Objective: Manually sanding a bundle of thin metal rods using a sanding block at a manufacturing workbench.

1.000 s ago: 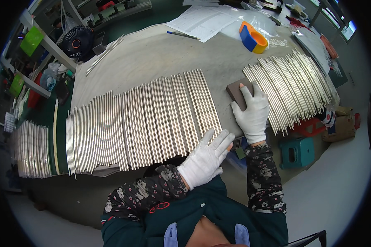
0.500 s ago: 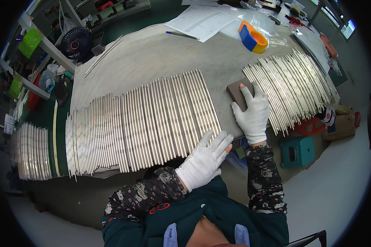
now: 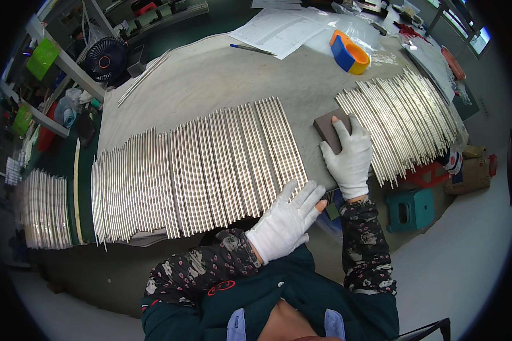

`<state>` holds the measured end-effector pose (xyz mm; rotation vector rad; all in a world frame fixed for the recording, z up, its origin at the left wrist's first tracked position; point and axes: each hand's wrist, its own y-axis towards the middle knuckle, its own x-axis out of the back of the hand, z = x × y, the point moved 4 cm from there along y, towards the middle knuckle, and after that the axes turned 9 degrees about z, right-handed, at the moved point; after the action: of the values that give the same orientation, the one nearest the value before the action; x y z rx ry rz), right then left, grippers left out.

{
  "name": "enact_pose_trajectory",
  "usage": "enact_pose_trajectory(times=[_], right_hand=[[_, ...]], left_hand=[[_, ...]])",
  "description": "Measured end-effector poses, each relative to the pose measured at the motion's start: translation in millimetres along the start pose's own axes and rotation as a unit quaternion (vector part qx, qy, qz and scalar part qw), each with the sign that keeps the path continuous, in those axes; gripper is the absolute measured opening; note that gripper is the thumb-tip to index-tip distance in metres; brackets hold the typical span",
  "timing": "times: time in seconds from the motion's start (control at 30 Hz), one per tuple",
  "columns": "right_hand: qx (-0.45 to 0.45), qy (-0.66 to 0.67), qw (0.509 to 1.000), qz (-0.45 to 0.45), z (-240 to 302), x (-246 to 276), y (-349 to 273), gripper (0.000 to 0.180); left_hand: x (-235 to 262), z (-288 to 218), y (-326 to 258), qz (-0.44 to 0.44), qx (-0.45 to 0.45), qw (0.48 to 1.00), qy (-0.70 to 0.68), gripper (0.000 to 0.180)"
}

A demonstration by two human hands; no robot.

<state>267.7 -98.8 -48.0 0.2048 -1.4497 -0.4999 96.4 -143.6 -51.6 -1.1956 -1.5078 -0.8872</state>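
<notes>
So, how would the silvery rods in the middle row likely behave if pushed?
The silvery rods look round, so they'd probably roll. Their bright shine suggests smooth, possibly slippery surfaces. Their straight lines hint at stiffness.

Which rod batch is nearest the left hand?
The middle batch, the widest: the left hand is at its lower right corner. The right batch and far-left batch lie farther off.

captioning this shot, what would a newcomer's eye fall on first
Likely the row of shiny rods across the table, with another batch at the right. Between these two, the white-gloved right hand lies on a brown block. Toward the table's far side, a blue, orange and yellow ring stands out by colour.
</notes>
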Motion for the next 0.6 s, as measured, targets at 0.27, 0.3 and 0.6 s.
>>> enact_pose_trajectory(times=[0.27,0.3,0.6], right_hand=[[-0.002,0.003,1.0,-0.007,0.6,1.4,0.7,0.054],[0.001,0.007,1.0,-0.005,0.9,0.9,1.2,0.054],[-0.001,0.0,1.0,-0.01,-2.6,-0.4,-1.0,0.054]], left_hand=[[26.9,4.0,-8.2,0.009,-0.028,0.999,-0.027,0.077],[30.5,7.5,-9.2,0.009,-0.029,0.999,-0.027,0.077],[69.5,110.9,15.9,0.023,0.065,0.994,0.082,0.058]])
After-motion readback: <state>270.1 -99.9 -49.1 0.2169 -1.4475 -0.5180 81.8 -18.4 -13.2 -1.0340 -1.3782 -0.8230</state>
